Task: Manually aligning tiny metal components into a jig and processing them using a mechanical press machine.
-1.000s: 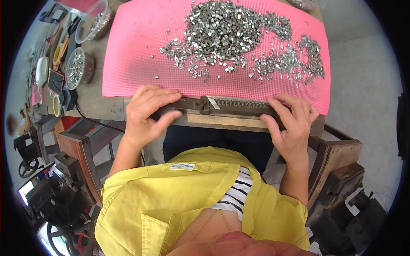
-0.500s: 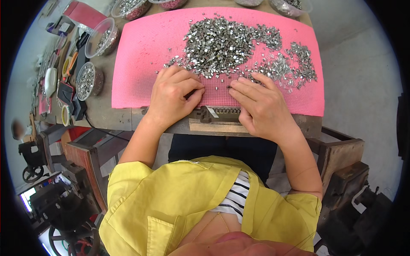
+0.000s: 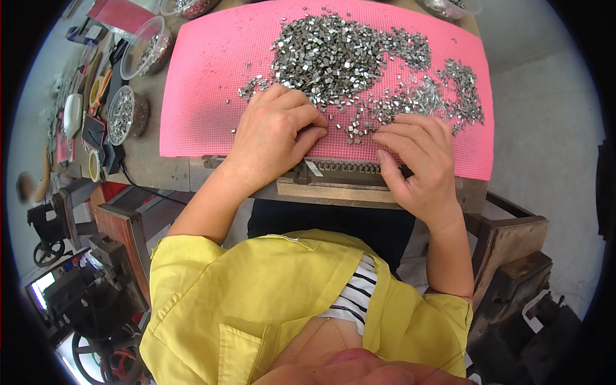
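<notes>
Many small silvery metal pieces [image 3: 327, 58] lie heaped on a pink textured mat [image 3: 205, 83]. My left hand [image 3: 273, 128] is at the heap's near edge, thumb and index finger pinched together; anything between the tips is too small to make out. To the right, my right hand [image 3: 423, 157] is over the mat with fingers bent and thumb apart, its fingertips beside a few loose pieces [image 3: 357, 131]. Along the mat's near edge, between my wrists, runs a dark metal strip fixture [image 3: 346, 167] with a row of small slots or teeth. A light wooden bar [image 3: 340, 191] sits below it.
Clear plastic tubs of metal pieces [image 3: 127, 115] stand left of the mat, with another tub [image 3: 146, 48] behind. Tools and tape rolls [image 3: 95, 165] crowd the bench's left side. A tub [image 3: 446, 8] stands at the far right. Dark machinery [image 3: 96, 289] is at lower left.
My left hand has moved a little right and away from me. My right hand has shifted right, its fingers now more bent. Some loose pieces now lie between the hands.
</notes>
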`<state>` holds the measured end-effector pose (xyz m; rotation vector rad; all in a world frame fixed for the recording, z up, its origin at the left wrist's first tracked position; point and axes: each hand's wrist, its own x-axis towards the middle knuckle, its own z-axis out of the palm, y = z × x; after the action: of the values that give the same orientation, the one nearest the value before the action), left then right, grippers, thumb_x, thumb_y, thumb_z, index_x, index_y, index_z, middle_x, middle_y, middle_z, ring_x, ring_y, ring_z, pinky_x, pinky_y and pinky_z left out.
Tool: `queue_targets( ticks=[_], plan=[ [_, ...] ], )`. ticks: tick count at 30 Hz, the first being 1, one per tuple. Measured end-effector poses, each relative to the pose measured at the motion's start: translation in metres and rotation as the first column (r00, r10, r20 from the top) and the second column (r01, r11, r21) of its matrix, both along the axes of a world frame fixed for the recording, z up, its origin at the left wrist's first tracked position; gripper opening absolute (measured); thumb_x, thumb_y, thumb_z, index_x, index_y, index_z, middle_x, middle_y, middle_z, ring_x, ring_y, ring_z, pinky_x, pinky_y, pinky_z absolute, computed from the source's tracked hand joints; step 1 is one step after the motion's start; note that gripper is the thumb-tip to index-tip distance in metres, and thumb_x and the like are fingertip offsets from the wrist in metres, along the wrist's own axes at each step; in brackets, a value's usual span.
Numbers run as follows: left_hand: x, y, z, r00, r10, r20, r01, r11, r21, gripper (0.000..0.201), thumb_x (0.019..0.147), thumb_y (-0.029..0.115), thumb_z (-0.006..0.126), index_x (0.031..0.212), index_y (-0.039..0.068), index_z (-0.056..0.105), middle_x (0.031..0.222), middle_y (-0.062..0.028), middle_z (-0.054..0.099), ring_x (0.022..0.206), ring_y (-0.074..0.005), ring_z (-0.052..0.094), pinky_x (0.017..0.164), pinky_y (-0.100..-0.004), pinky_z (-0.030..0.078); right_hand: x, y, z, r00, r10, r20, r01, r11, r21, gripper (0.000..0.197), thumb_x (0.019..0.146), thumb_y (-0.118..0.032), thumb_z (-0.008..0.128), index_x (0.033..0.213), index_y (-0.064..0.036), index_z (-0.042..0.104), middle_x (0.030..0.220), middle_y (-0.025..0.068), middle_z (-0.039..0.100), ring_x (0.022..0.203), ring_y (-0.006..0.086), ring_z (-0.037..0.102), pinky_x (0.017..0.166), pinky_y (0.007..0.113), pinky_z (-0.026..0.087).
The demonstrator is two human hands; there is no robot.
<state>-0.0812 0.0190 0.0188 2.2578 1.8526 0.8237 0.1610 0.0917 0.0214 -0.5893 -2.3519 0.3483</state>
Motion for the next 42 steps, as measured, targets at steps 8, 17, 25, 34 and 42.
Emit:
queue_targets(
  ticks=[8,17,25,34,42],
  plan=[
    [0.007,0.006,-0.008,0.996,0.085,-0.026,-0.083,0.994,0.070,0.012,0.077,0.016,0.083,0.086,0.012,0.077,0.083,-0.0021,0.068,0.081,-0.0240,0.063,0.076,-0.0377,0.047,-0.008,0.005,-0.005,0.999,-0.034,0.002,0.034,0.999,-0.031,0.015,0.079,-0.006,0.077,0.092,-0.0094,0.070,0.093,0.0011,0.069,0.095,0.0222,0.063,0.087,0.039,0.042],
    [0.003,0.013,-0.003,0.992,-0.031,-0.125,0.039,0.997,0.066,0.008,0.082,0.020,0.078,0.086,0.014,0.075,0.085,0.0004,0.063,0.089,-0.0214,0.060,0.078,-0.0367,0.044,-0.017,0.015,-0.002,0.997,-0.016,0.081,0.016,1.000,0.001,0.016,0.080,-0.006,0.077,0.095,-0.0099,0.071,0.095,0.0005,0.067,0.098,0.0226,0.061,0.087,0.039,0.042],
    [0.004,0.009,0.006,0.984,-0.072,-0.160,0.064,0.996,-0.057,0.010,0.082,0.013,0.076,0.090,0.010,0.070,0.086,-0.0033,0.060,0.088,-0.0252,0.060,0.078,-0.0386,0.045,-0.013,0.020,-0.002,0.988,-0.021,0.152,0.021,1.000,-0.001,0.015,0.081,-0.007,0.075,0.095,-0.0096,0.071,0.096,0.0007,0.067,0.098,0.0226,0.060,0.088,0.039,0.042],
    [0.002,0.004,-0.002,0.996,0.003,-0.086,-0.001,1.000,0.019,0.010,0.080,0.013,0.079,0.088,0.010,0.074,0.085,-0.0022,0.063,0.083,-0.0247,0.061,0.074,-0.0378,0.046,-0.012,0.018,0.002,0.982,0.023,0.185,-0.017,0.999,-0.035,0.015,0.081,-0.005,0.076,0.095,-0.0077,0.070,0.098,0.0032,0.067,0.100,0.0256,0.061,0.089,0.040,0.044],
    [0.003,0.001,0.000,0.994,-0.032,-0.108,0.039,0.997,0.067,0.014,0.076,0.014,0.082,0.089,0.011,0.077,0.088,-0.0001,0.066,0.084,-0.0228,0.061,0.075,-0.0367,0.047,-0.016,0.018,-0.005,0.978,0.054,0.204,-0.059,0.998,0.018,0.016,0.078,-0.009,0.078,0.093,-0.0093,0.072,0.097,0.0019,0.067,0.101,0.0250,0.060,0.088,0.040,0.043]
  ],
)
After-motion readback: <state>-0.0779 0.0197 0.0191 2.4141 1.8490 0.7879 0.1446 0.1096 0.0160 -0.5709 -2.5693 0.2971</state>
